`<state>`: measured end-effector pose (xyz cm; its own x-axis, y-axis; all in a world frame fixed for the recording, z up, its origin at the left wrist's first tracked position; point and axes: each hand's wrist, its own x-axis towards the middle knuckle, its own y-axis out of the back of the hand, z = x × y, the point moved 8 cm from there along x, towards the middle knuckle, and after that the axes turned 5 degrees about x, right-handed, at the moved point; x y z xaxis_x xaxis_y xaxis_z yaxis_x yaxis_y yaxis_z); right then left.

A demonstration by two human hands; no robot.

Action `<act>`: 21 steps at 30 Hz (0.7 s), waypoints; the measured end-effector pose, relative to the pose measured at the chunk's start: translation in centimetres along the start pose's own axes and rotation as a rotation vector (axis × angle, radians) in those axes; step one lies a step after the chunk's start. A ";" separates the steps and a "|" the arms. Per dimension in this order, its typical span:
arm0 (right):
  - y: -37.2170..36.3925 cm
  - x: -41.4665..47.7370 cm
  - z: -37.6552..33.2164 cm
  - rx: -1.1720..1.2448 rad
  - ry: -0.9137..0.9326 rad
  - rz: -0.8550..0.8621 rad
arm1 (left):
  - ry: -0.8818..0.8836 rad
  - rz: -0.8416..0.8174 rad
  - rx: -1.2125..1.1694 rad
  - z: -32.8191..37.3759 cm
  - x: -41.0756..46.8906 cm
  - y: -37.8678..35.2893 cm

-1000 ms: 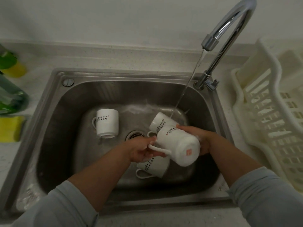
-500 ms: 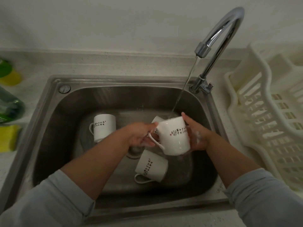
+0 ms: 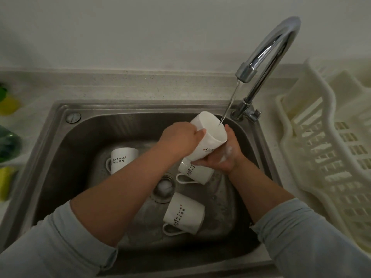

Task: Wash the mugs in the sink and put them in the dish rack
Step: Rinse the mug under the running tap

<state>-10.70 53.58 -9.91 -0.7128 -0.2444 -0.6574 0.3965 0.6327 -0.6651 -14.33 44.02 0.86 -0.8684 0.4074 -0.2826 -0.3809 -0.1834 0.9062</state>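
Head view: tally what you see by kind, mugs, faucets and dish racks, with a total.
Mugs: 4, the held mug in the left hand and right hand, plus the left mug, middle mug and near mug in the sink
Faucet: 1
Dish rack: 1
Total: 6

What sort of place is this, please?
Most likely a home kitchen: a stainless steel sink with a curved chrome tap running, white printed ceramic mugs in it, and a cream plastic dish rack on the counter beside it.
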 end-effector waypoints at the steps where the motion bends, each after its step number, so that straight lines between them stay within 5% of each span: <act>1: -0.3 0.1 -0.2 0.022 0.032 -0.031 | -0.019 0.037 0.020 0.2 0.0 0.3; 7: -0.8 0.1 -2.4 0.172 0.270 -0.107 | -0.111 0.062 -0.077 -0.5 -0.6 0.0; 13: -1.2 -1.8 -5.5 0.008 0.450 -0.101 | -0.135 0.047 -0.301 -2.0 0.1 -2.9; 17: -0.1 -3.1 -7.6 -0.101 0.637 0.011 | -0.214 0.110 -0.527 -1.7 0.6 -4.5; 21: 1.1 -5.4 -8.1 -0.229 0.688 0.227 | -0.165 -0.030 -0.919 -0.3 0.5 -6.3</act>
<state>-11.13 61.56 -4.18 -0.8580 0.3755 -0.3504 0.4997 0.7679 -0.4008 -12.50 45.14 -5.10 -0.8252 0.5320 -0.1897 -0.5648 -0.7782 0.2747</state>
